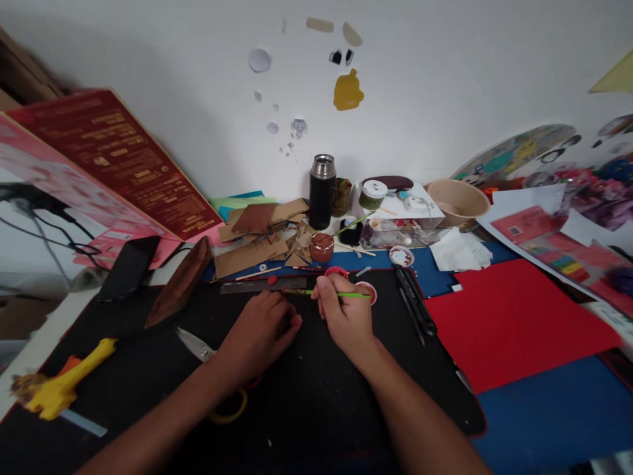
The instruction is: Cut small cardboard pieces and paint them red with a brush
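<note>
My right hand [343, 313] grips a thin green paintbrush [353, 295], which lies almost level with its bristles pointing left. Just short of those bristles is my left hand [262, 326], resting over the black mat with its fingers curled in. Whatever it may hold is hidden under the fingers. Beneath my left wrist lie scissors [198, 344], their blades and a yellow handle loop showing. A metal ruler [247, 285] with a small red piece [271, 280] on it lies beyond my left hand. Behind my right hand are a red lid [336, 271] and a white-rimmed paint lid [368, 290].
A brown paint pot [322, 248] with a brush in it stands near a black flask [321, 198]. Cardboard scraps [252, 254] are piled to its left. At right are a black cutter [413, 297] and red sheet [524, 323]; at left, a yellow model [64, 389] and brown boat-shaped piece [180, 284].
</note>
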{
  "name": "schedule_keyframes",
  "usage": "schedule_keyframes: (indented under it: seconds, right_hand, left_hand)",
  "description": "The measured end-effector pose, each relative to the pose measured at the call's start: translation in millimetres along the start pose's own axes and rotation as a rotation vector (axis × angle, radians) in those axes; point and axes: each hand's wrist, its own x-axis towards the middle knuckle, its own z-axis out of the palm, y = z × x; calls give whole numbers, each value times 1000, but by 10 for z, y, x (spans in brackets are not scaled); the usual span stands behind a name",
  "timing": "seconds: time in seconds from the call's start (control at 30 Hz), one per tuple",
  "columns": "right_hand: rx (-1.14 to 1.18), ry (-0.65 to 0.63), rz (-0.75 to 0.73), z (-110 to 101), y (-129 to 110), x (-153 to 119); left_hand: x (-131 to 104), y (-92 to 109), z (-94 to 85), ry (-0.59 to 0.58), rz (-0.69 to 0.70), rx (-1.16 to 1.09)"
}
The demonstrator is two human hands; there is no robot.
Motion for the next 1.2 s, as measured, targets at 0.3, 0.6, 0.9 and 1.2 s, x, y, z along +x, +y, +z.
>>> schedule_keyframes:
  seconds: [0.3,0.6,0.9,1.2]
  right_hand:
    - [1,28,35,-52,-16,34]
    - [-31,-22,29,5,7,0]
    - [-45,-36,23,14,15,-10]
    - [-42,-48,37,26,24,-18]
  left_hand:
    - [-244,-124,-200,125,-19,-72]
    - [-364,-318,-103,70,-83,-97]
    - [-446,-333,-56,1,-182,25]
    - [-170,-270,58,50,-124,26]
